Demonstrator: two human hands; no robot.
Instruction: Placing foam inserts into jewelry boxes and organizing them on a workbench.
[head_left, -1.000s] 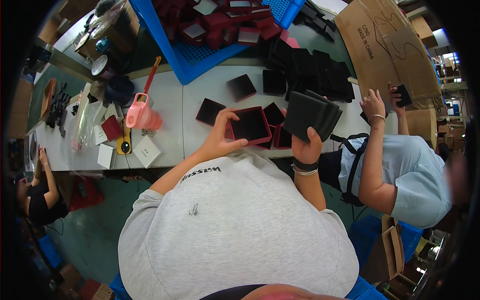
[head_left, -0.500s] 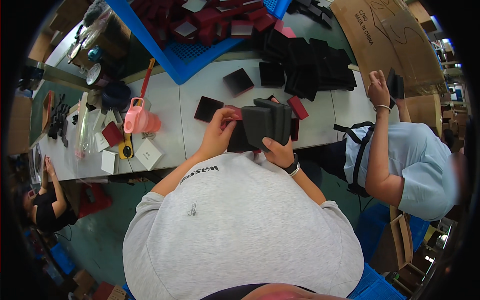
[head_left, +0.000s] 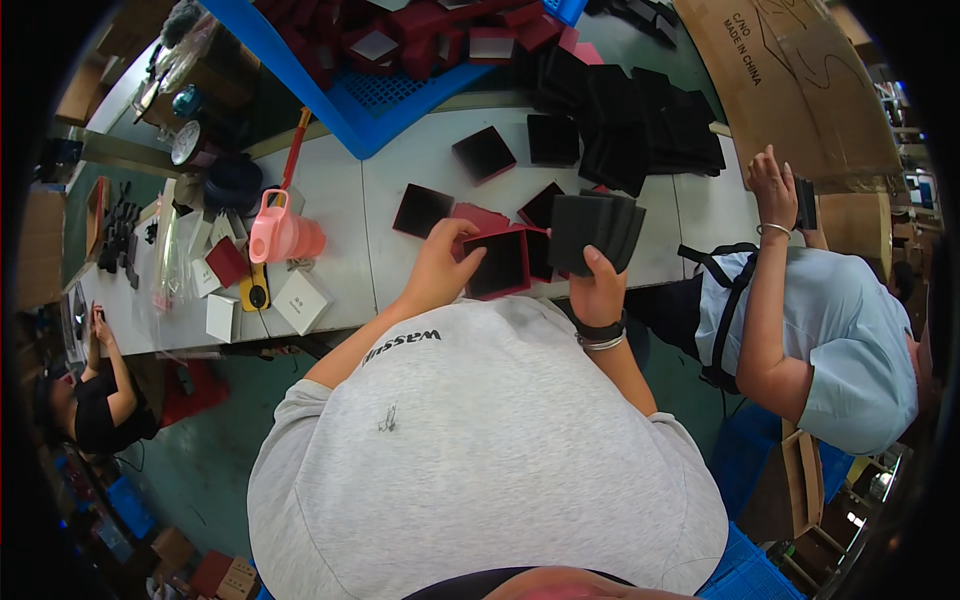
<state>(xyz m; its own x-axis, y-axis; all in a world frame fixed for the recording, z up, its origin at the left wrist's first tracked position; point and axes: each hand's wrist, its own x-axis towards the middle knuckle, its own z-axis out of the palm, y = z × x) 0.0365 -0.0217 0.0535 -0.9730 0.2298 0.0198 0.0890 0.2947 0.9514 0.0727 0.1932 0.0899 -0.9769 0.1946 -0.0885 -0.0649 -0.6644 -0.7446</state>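
My left hand (head_left: 437, 268) grips the left edge of an open dark-red box (head_left: 527, 262), thumb over its rim. The black inside of that box faces up. To its right, my right hand (head_left: 598, 288) holds a small stack of black foam pads (head_left: 590, 232) upright, thumb on the near face. The pads stand apart from the box in my left hand. Just beyond the hands lie more open red boxes with black insides, one at the left (head_left: 422, 210), one farther back (head_left: 484, 154) and one partly behind the pads (head_left: 542, 204).
A pile of black foam pads (head_left: 650, 130) lies at the back right, near a large cardboard carton (head_left: 790, 85). A blue crate (head_left: 372, 135) of red boxes stands at the back. Left are a pink tumbler (head_left: 285, 232) and white boxes (head_left: 302, 300). Co-workers sit at both sides.
My right hand has moved right with the foam pads, away from the red box. The inside of the box in my left hand now shows.
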